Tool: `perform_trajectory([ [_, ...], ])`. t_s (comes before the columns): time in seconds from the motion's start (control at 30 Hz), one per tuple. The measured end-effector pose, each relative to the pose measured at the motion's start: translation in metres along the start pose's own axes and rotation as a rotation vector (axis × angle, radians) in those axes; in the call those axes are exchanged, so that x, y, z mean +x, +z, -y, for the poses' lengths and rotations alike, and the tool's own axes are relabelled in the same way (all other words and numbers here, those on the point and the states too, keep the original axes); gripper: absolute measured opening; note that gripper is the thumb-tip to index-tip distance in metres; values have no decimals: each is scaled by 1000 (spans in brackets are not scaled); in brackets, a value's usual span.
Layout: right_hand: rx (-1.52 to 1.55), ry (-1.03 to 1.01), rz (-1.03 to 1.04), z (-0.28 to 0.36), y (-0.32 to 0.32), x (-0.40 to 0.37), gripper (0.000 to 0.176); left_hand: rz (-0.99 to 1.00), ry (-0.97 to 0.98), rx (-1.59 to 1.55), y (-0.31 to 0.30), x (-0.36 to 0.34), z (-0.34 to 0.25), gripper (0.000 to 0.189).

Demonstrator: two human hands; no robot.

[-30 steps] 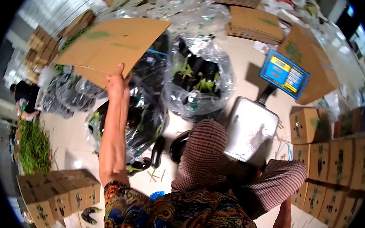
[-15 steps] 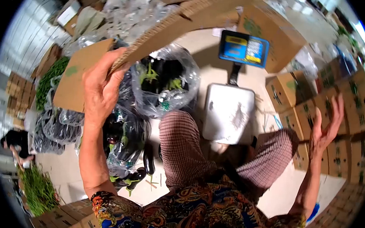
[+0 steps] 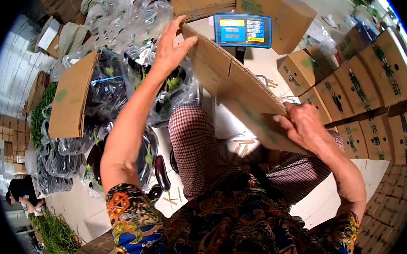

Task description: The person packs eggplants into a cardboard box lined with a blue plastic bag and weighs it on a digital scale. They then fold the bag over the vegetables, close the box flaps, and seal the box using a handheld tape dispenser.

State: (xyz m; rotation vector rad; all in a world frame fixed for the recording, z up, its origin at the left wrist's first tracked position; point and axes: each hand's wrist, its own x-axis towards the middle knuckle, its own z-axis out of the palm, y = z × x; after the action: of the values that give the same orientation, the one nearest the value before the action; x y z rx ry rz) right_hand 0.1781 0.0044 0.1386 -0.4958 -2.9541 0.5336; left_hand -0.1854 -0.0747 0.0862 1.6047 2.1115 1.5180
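Observation:
A flattened cardboard box (image 3: 243,99) stands tilted in front of me, running from upper left to lower right, with a slit in its upper edge. My left hand (image 3: 170,51) is at its upper-left corner, thumb and fingers on either side of it. At the lower-right end my right hand (image 3: 303,127) grips the edge, fingers bent over it. Behind the cardboard, the scale's metal platform (image 3: 227,121) is mostly covered. Its blue display (image 3: 242,30) shows above. Clear plastic bags of eggplants (image 3: 171,84) lie beyond my left forearm.
A loose eggplant (image 3: 162,172) lies by my left knee. Another cardboard piece (image 3: 72,96) leans on bags at left. Packed cartons (image 3: 357,86) are stacked at right. A person (image 3: 23,194) is at far left, near long green vegetables (image 3: 57,225).
The flattened box has swung down and rightward, now blocking most of the scale platform. My right hand, earlier open and empty, has taken hold of its edge. My left hand has shifted right and up.

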Motion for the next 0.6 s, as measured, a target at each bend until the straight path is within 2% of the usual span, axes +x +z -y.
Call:
perform_trajectory([
  [0.07, 45, 150, 47, -1, 17, 0, 32, -25, -344, -424, 31, 9, 4, 84],
  [0.1, 34, 135, -20, 3, 18, 0, 31, -25, -404, -442, 42, 9, 2, 102],
  [0.2, 149, 205, 17, 8, 7, -3, 32, -48, -457, -559, 73, 18, 0, 101],
  [0.3, 148, 239, -73, 17, -13, -19, 34, 105, -338, -642, 67, 29, -42, 98],
  [0.33, 130, 258, -104, 18, -18, -21, 35, 101, -347, -652, 73, 31, -43, 97],
  [0.37, 216, 394, -3, 17, -21, -21, 36, 98, -356, -661, 78, 34, -45, 96],
  [0.47, 154, 243, -54, 15, -23, -21, 35, 148, -398, -637, 94, 46, -37, 93],
  [0.5, 226, 285, -58, 11, -22, -25, 34, 155, -401, -639, 96, 52, -32, 92],
  [0.57, 88, 179, -231, 15, -27, -23, 33, 167, -411, -636, 102, 57, -26, 88],
  [0.6, 142, 231, -142, 10, -28, -20, 31, 167, -428, -629, 106, 56, -22, 94],
])
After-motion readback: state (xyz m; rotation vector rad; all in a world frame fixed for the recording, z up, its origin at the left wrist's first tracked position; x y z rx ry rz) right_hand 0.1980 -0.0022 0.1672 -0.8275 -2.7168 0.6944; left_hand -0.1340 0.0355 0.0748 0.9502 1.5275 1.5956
